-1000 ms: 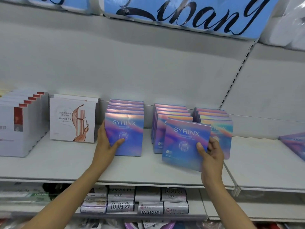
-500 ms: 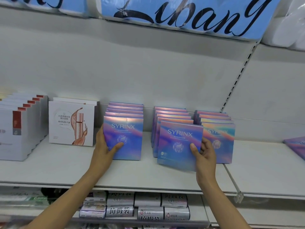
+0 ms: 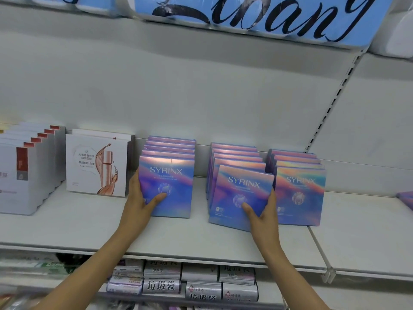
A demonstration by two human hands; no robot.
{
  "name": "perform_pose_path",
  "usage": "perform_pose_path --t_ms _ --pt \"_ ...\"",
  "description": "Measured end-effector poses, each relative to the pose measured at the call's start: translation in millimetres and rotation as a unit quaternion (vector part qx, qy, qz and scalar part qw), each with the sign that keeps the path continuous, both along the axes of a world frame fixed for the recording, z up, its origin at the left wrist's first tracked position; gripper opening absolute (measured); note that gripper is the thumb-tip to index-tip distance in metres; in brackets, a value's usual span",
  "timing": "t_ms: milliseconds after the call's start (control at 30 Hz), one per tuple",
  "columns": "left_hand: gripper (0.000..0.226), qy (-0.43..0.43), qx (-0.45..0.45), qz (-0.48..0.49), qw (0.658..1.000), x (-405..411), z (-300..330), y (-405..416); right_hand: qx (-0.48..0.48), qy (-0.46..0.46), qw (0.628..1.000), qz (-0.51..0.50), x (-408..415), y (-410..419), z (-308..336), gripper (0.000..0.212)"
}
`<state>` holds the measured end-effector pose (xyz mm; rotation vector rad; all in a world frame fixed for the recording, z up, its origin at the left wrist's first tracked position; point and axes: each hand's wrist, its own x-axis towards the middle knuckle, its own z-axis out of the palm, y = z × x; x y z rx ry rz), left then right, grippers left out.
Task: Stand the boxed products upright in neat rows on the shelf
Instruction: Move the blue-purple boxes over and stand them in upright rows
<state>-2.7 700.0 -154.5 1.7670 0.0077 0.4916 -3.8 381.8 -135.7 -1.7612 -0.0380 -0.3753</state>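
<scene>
Lower frame: rolled bag packs (image 3: 161, 285) sitting on the lower tier, not my concern.

Mid-left: my left hand (image 3: 139, 204) is gripping the left-row front box (image 3: 166, 186), thumb on its face, fingers curled round its left edge; I reckon that's bracing the row upright.

Mid-right: my right hand (image 3: 262, 214) is gripping the centre front box (image 3: 242, 196) at its lower right corner, thumb on front, fingers behind. Box is tilting a bit, base touching the shelf (image 3: 78, 224); prob. being squared vs. the row behind.

Right of that: third row (image 3: 299, 195) standing, touching nothing of mine.

Far left: white boxes (image 3: 97, 164), upright.
</scene>
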Motion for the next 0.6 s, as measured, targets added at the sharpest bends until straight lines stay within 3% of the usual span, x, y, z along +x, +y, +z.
perform_pose_path --t_ms 600 --pt "0.092 -0.012 0.024 0.051 0.998 -8 8 -1 -0.053 0.023 0.998 0.003 18 2 -9 0.080"
